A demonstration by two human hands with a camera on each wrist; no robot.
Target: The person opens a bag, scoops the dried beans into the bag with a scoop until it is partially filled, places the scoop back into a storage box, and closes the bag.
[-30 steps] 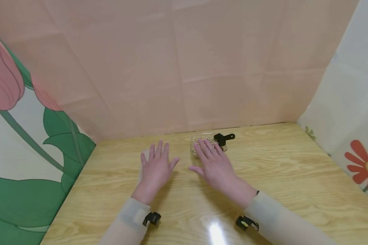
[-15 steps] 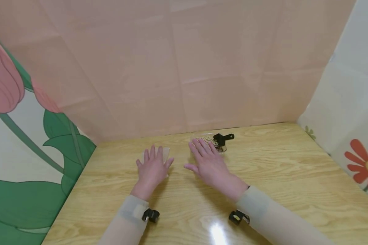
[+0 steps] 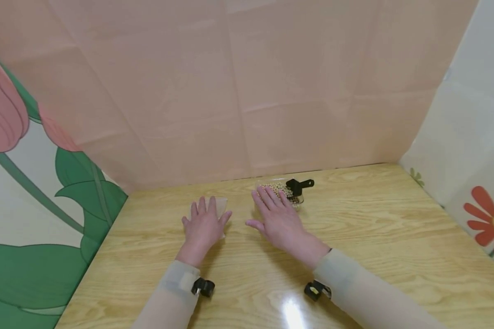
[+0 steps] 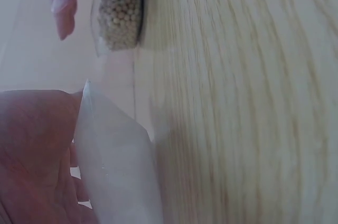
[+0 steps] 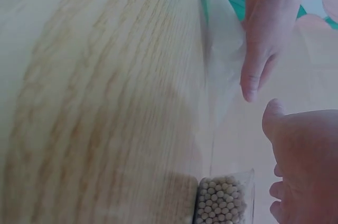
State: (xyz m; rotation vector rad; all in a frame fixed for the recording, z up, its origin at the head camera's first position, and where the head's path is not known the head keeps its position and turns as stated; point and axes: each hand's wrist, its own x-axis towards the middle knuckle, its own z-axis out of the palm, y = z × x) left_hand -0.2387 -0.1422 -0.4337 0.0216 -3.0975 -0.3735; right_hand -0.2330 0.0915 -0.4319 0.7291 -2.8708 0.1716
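Holding nothing, fingers spread, the left hand is over a bag and the right hand near a box, its scoop handle-out, likely for reach.

On the table a bag sits left of a box of beads, a scoop rightmost.
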